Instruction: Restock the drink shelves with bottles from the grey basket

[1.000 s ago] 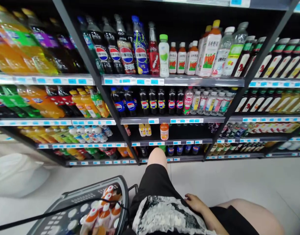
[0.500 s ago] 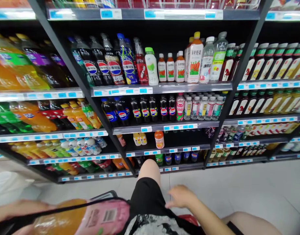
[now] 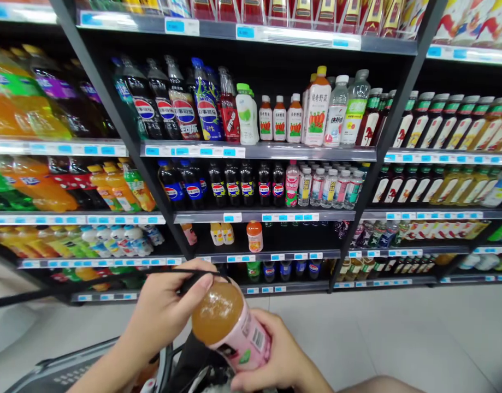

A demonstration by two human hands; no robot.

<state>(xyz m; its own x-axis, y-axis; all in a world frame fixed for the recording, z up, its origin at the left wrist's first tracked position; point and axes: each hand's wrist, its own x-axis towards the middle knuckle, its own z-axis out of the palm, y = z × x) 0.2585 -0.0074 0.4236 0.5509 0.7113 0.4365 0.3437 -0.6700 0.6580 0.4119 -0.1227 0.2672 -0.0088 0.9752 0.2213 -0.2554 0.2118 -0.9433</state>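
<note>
A plastic bottle of amber drink with a pink label (image 3: 234, 327) is held tilted in front of my body, its neck end towards the shelves. My left hand (image 3: 172, 303) closes over the neck end; the cap is hidden under the fingers. Around the labelled lower part my right hand (image 3: 281, 349) is wrapped, thumb along the near side. A thin black cord (image 3: 111, 277) runs in from the left and crosses by my left fingers. Below my left forearm is a grey shopping basket (image 3: 82, 363) with a dark rim, partly hidden by the arm.
Ahead stand dark drink shelves with price strips (image 3: 267, 217). A single orange-capped bottle (image 3: 254, 236) stands on a lower shelf, with two small yellow bottles (image 3: 222, 233) to its left. Tiled floor (image 3: 382, 322) stretches to the right. A whitish rounded object (image 3: 9, 327) is at the lower left.
The bottle has come from the lower left to the middle and tipped up. My left hand is now at its neck end; my right hand, empty before, has taken hold of its lower part.
</note>
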